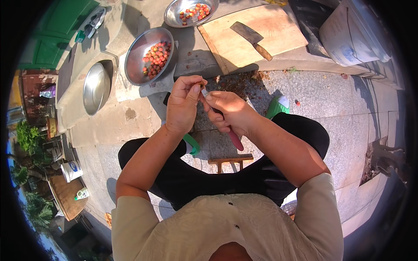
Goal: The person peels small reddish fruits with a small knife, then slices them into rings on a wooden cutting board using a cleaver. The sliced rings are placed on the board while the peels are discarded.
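Hands together above lap: left hand pinching 1 small fruit at fingertips; right hand clenched on small knife, blade tip touching fruit, pink handle pointing back toward body.

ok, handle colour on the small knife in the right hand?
Pinkish-red, seen in the head view: the knife handle sticks out below the right hand.

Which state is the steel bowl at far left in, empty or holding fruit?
Empty: the far-left steel bowl shows only bare shiny metal inside, unlike the neighbouring bowl holding small red fruits.
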The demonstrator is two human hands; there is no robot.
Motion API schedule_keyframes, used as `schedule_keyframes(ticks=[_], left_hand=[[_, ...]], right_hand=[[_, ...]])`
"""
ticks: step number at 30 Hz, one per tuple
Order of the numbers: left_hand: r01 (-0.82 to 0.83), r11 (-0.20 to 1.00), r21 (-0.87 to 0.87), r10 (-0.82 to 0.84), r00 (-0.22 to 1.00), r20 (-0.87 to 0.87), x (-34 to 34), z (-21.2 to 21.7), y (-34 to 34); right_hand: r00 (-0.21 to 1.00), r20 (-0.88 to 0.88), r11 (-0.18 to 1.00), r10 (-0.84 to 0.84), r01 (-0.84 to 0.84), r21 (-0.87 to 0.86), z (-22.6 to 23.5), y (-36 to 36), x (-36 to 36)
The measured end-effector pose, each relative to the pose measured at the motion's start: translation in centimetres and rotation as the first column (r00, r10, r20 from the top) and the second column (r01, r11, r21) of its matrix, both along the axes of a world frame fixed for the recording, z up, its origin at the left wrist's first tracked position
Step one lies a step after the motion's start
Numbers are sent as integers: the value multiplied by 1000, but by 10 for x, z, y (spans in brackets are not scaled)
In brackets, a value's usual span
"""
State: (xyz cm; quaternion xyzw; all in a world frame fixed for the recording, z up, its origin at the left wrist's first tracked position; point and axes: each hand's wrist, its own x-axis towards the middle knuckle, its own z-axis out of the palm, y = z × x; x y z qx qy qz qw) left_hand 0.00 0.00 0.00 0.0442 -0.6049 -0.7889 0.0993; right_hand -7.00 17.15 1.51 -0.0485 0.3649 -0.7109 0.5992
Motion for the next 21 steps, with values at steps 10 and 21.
schedule_keyframes(ticks=[10,21], left_hand=[[-80,967,-242,150,946,288,-10,-18,14],[110,942,-317,64,868,492,-14,-23,3]], right_hand=[[920,-391,931,-37,174,321,-16,-5,8],[281,-874,819,397,321,476,-46,22,-29]])
